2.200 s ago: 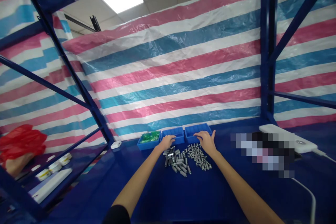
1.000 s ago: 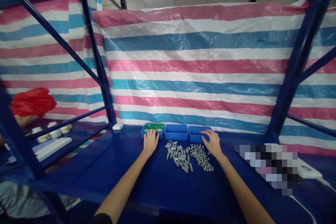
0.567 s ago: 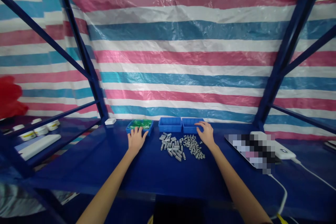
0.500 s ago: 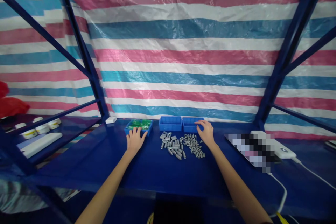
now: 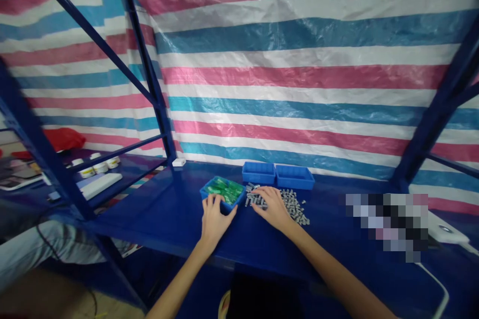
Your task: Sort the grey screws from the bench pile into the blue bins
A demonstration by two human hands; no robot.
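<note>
A blue tray (image 5: pixel 203 192) with green packets (image 5: pixel 226 189) in it stands left of the middle, turned at an angle. My left hand (image 5: pixel 216 218) has its fingers and thumb on the tray's near edge, gripping it. Above the pile of small grey metal parts (image 5: pixel 295 205) is my right hand (image 5: pixel 274 208), fingers spread and curved, partly covering the pile. Whether its fingertips touch the parts I cannot tell. Two blue trays (image 5: pixel 259 173), (image 5: pixel 295 177) stand side by side behind the pile.
On the right of the blue table (image 5: pixel 164 209) lie a blurred-out flat object and a white device (image 5: pixel 445 229) with a cable. A small white box (image 5: pixel 178 162) sits at the back left. White jars (image 5: pixel 99 164) and a person's leg (image 5: pixel 63 244) are further left.
The view has turned left. My right hand has moved from the right empty tray to the metal parts. The tray with green packets has come nearer and turned, with my left hand on it.
</note>
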